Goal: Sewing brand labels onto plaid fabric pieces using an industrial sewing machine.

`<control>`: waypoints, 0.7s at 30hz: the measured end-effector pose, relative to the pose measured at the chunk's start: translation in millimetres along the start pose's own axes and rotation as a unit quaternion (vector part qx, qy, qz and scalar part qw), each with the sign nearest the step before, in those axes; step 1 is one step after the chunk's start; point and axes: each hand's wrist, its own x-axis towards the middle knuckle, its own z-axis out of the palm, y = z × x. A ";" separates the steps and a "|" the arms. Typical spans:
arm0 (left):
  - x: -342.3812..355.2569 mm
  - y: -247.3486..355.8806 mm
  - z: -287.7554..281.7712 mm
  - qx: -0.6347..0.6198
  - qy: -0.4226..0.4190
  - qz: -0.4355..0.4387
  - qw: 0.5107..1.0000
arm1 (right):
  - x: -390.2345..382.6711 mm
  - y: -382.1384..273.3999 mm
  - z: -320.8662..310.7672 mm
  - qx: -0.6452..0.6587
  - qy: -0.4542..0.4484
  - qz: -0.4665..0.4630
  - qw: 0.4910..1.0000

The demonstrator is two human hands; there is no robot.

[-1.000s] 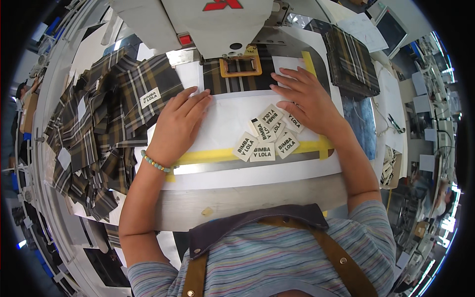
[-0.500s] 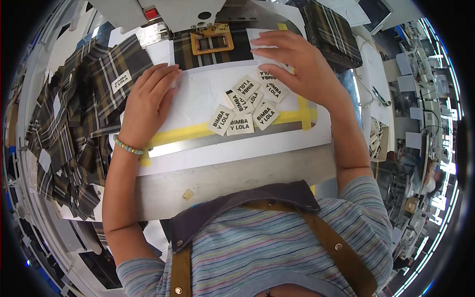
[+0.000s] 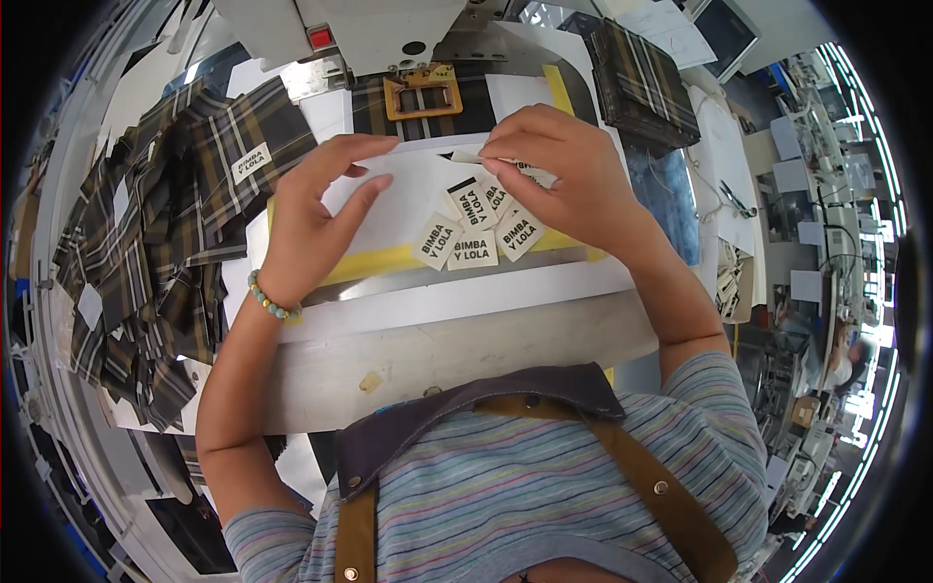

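Observation:
Between thumb and fingers my right hand (image 3: 554, 165) pinches a small white fabric label, lifted just above a loose pile of similar labels (image 3: 474, 249). My left hand (image 3: 326, 199) hovers over the white work surface (image 3: 389, 185), thumb and fingers apart, holding nothing. Beyond both hands, a yellow-brown clamp frame (image 3: 424, 94) rests on dark plaid fabric (image 3: 369, 105) beneath the sewing machine head (image 3: 379, 29). More labels lie partly hidden behind my right hand.
A heap of plaid pieces (image 3: 146, 233), one bearing a label (image 3: 250, 162), lies at the left. A folded plaid stack (image 3: 643, 83) stands at the far right. Beside it are thread snips (image 3: 739, 199) and a box of labels (image 3: 734, 277). Yellow tape (image 3: 369, 282) crosses the surface.
My right hand has come down and left from the far edge and picked a label off the pile. My left hand has lifted off the surface's edge and opened, shifting slightly right.

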 end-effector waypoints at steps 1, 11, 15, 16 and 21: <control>2.1 5.3 6.9 0.001 -0.006 0.004 1.000 | 1.4 -0.2 -3.6 0.085 0.016 0.018 0.996; 20.6 12.1 25.3 0.213 0.096 0.266 0.935 | -0.4 8.4 7.7 0.432 -0.047 0.260 0.862; 23.3 11.7 23.4 0.338 0.099 0.374 0.858 | 1.1 16.6 7.8 0.474 -0.106 0.323 0.812; 23.8 12.2 23.9 0.361 0.101 0.387 0.842 | 2.7 17.0 10.5 0.487 -0.113 0.333 0.799; 26.4 9.7 25.9 0.413 0.081 0.424 0.802 | 5.6 21.9 21.2 0.483 -0.135 0.363 0.785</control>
